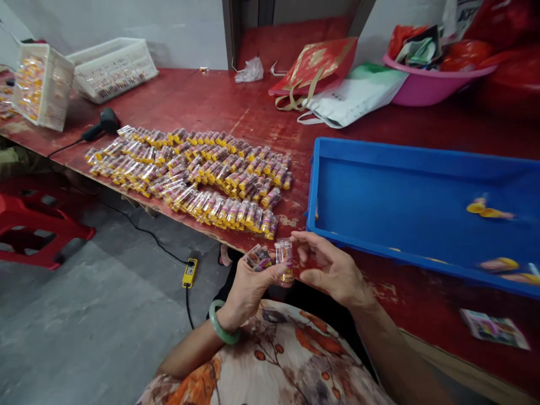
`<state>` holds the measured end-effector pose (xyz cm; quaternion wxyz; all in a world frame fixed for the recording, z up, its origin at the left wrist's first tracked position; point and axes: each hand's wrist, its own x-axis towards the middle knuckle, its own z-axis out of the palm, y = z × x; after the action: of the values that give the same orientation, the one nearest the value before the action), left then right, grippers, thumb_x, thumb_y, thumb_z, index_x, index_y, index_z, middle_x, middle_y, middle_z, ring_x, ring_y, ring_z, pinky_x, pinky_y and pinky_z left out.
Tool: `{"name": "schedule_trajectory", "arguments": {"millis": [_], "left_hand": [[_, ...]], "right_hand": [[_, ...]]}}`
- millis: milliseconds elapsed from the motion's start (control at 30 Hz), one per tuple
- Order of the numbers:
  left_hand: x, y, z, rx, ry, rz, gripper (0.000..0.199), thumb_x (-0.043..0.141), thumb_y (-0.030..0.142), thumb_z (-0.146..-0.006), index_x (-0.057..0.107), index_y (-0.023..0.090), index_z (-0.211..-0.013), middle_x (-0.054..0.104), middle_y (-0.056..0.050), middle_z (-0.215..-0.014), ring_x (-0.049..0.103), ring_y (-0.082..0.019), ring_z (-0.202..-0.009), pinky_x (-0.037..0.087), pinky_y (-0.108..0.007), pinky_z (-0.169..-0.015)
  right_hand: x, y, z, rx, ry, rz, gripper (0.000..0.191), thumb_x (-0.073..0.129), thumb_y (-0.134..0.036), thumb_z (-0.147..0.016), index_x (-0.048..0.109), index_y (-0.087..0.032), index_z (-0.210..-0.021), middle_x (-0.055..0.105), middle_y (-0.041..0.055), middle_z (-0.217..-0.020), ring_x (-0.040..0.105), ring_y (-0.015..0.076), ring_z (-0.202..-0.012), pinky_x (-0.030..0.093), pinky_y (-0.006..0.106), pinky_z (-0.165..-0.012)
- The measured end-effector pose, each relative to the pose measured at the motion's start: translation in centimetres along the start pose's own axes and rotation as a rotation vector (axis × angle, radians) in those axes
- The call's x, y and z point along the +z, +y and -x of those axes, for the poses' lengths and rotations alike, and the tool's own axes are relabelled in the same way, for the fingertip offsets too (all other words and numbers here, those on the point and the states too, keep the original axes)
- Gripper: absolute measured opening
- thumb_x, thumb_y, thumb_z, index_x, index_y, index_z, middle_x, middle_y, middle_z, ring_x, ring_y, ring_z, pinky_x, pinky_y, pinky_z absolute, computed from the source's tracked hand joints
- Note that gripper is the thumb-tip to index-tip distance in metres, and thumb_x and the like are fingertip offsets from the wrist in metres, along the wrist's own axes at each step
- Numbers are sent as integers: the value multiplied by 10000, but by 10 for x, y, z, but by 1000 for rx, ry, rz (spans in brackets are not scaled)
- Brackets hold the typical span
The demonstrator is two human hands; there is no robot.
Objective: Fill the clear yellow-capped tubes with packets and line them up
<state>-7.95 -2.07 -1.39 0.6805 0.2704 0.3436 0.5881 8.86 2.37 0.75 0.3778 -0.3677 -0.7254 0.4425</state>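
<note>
white plastic crates sit at the far left of a red-painted wooden table, one tipped up on its side and packed with yellow-topped tubes. near them, a red plastic stool stands on the grey concrete floor, and a yellow switch box lies on its cable closer in. on the table, a black corded blower lies beside dense rows of small wrapped tubes, yellow and clear, laid flat. the left hand, with a green jade bangle on its wrist, is closed on a small stack of printed cards, its thumb reaching to a clear tube. that tube stands upright between the hands, just above the near table edge, its top gripped in the curled fingertips of the right hand, whose thumb stands apart. to the right, a blue plastic tray holds blurred yellow pieces, and a loose printed card lies on the table near it. at the far right, a pink basin holds red bags.
</note>
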Motion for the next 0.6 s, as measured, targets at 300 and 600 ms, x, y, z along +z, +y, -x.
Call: {"name": "schedule_trajectory", "arguments": {"millis": [300,600], "left_hand": [[-21,7,-11,37,53,17,298,818,295,-681,713,94,-874,699,-54,-754,632,-132,-618,559,-254,-607],[-48,25,-6,-55,236,91,372,648,461,-821,633,90,-852,623,-49,-650,624,-142,-550,451,-188,-429]], "right_hand": [[15,-26,-52,269,22,-165,268,786,-336,-656,694,-182,-855,650,11,-739,584,131,-649,476,233,-588],[17,-12,-228,281,261,-36,205,708,-253,-583,620,-133,-724,531,-22,-526,380,64,-419,276,212,-391]]}}
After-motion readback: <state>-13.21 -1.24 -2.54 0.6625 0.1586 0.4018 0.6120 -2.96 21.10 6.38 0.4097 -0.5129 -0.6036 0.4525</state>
